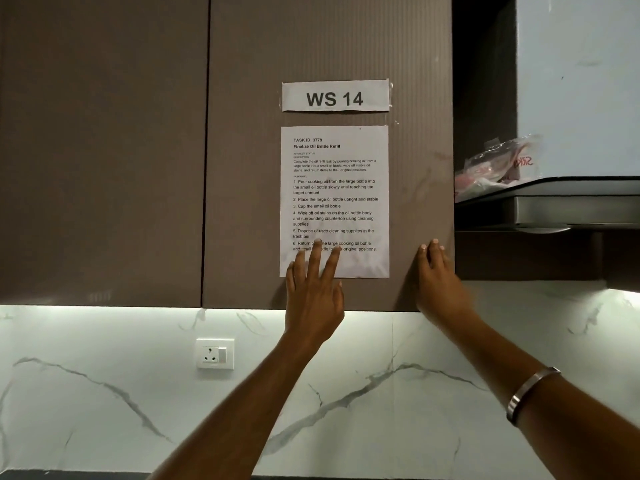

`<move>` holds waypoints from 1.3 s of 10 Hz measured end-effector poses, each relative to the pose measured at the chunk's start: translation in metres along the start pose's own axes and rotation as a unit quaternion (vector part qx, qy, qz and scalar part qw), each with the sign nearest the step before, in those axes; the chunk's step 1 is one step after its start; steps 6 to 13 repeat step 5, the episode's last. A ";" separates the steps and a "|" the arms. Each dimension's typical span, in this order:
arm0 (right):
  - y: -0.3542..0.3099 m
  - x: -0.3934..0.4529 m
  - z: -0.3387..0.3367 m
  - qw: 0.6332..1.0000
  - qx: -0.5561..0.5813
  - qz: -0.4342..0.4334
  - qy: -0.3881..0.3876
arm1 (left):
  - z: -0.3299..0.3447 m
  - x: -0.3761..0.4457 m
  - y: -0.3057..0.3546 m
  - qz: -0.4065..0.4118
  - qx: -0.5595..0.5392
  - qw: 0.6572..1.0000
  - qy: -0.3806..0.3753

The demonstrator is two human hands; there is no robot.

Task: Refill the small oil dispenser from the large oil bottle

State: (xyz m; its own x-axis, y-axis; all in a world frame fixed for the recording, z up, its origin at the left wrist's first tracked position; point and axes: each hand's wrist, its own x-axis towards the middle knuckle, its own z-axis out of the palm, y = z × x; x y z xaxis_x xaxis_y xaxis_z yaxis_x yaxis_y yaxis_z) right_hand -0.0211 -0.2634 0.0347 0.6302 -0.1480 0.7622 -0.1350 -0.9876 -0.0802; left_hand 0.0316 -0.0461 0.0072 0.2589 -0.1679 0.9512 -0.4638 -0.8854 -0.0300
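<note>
Neither the large oil bottle nor the small oil dispenser is in view. I look up at a brown wall cabinet door [242,168] with a printed task sheet [334,199] taped to it. My left hand [313,292] lies flat on the sheet's lower edge, fingers spread, holding nothing. My right hand [438,282] rests flat against the door's right edge, fingers together and straight, also with nothing in it. A metal bangle [530,393] circles my right wrist.
A paper label reading WS 14 [335,95] sits above the sheet. A wall socket [215,354] is set in the marble backsplash [104,393] below. At right a range hood [554,209] carries a plastic bag [498,164].
</note>
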 end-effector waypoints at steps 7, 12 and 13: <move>0.004 0.002 0.000 0.995 0.090 0.014 -0.029 | 0.011 0.000 -0.006 -0.007 0.016 1.000 0.015; 0.004 0.002 0.000 0.995 0.090 0.014 -0.029 | 0.011 0.000 -0.006 -0.007 0.016 1.000 0.015; 0.004 0.002 0.000 0.995 0.090 0.014 -0.029 | 0.011 0.000 -0.006 -0.007 0.016 1.000 0.015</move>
